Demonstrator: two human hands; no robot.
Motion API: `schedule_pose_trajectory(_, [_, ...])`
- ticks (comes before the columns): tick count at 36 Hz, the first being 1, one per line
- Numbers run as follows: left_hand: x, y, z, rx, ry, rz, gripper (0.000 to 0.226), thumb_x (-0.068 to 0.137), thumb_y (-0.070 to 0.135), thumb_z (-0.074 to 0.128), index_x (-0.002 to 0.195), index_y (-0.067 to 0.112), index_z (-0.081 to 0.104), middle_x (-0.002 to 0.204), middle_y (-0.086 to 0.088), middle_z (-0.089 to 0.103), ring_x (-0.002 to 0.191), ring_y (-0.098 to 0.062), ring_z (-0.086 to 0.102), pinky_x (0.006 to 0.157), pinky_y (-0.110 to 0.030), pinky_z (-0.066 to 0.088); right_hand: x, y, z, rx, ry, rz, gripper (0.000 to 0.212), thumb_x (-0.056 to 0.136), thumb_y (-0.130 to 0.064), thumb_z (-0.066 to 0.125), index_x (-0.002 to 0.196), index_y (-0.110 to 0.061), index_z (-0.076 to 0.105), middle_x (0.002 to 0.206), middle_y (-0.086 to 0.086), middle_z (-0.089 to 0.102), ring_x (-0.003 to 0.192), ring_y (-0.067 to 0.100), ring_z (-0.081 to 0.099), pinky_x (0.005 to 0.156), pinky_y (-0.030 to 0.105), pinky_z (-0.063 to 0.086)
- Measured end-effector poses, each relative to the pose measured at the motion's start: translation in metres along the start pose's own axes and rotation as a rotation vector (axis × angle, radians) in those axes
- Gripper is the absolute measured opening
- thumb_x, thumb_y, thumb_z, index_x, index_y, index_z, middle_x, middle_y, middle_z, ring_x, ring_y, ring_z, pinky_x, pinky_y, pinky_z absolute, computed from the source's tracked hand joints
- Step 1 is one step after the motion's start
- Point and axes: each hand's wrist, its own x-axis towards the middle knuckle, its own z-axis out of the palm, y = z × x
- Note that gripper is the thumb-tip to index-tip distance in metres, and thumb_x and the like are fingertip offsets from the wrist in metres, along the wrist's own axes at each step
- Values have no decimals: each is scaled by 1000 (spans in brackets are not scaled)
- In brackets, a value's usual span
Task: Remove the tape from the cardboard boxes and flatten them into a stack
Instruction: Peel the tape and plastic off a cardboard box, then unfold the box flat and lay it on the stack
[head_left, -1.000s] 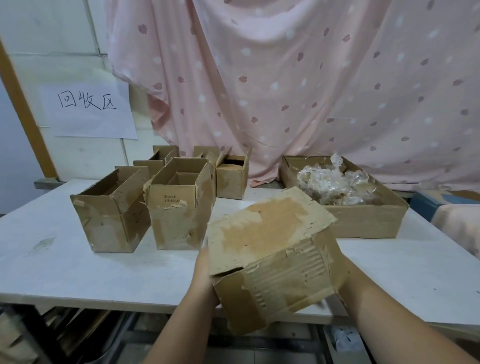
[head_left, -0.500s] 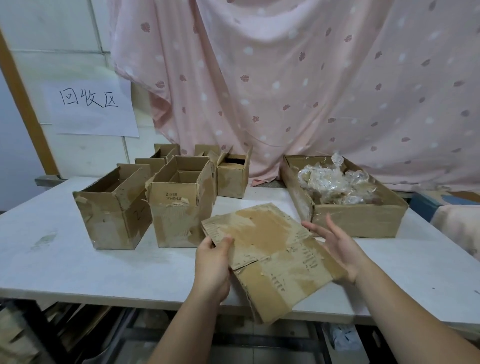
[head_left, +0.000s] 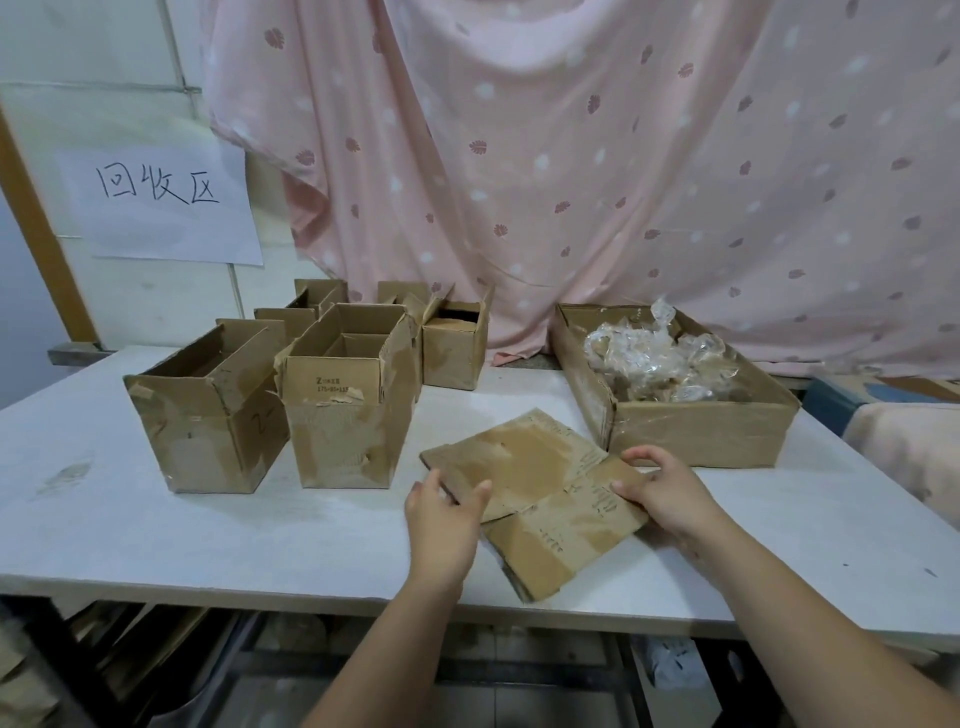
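A flattened cardboard box (head_left: 540, 493) lies on the white table (head_left: 156, 530) near its front edge. My left hand (head_left: 441, 514) holds its left edge, thumb on top. My right hand (head_left: 662, 491) grips its right edge, fingers curled over the board. Several upright open boxes stand to the left: one at the far left (head_left: 208, 415), one printed with numbers (head_left: 345, 405), a smaller one behind (head_left: 454, 345).
A wide shallow box (head_left: 691, 434) holding crumpled clear tape (head_left: 654, 358) sits at the right, close to the flattened board. A pink curtain hangs behind. A paper sign (head_left: 161, 202) is on the wall. Shelving shows under the table.
The box was held up in the air half-collapsed; it now lies flat on the table, with both hands lowered onto its edges.
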Motion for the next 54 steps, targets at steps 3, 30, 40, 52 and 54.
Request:
schedule_pose_trajectory(3, [-4,1,1,233,-63,101,54,87,45,61,133,19,51,152,0,20,136,-17,33,105,-25,31,-1,2,11,-55,80,-18,27,85,-17,66,104,-35,58,108,0,66,89,23,65,82,45,55])
schedule_pose_trajectory(30, [20,25,-27,939,192,659,46,95,34,46,139,21,42,149,0,34,142,-21,18,115,-35,15,-28,5,50,-823,-14,-515,43,98,-41,42,139,-27,44,145,-9,42,134,12,32,109,24,21])
schedule_pose_trajectory(40, [64,78,-96,1163,292,512,75,83,54,58,145,27,26,152,0,26,145,-28,2,113,-56,-2,-35,-30,65,-714,92,-643,45,94,-45,46,137,-31,43,135,-10,43,130,10,31,106,28,32])
schedule_pose_trajectory(52, [42,84,-114,1079,211,538,14,84,47,62,85,34,58,95,13,45,116,-24,39,104,-56,27,-45,-64,89,-499,-37,-669,40,94,-34,52,134,-30,46,134,-9,44,128,9,34,106,27,29])
schedule_pose_trajectory(54, [36,86,-120,888,273,564,12,81,43,68,73,39,60,91,15,47,114,-25,40,102,-54,32,-46,-66,92,-419,-38,-648,38,93,-33,54,131,-31,48,133,-10,46,126,9,38,107,30,32])
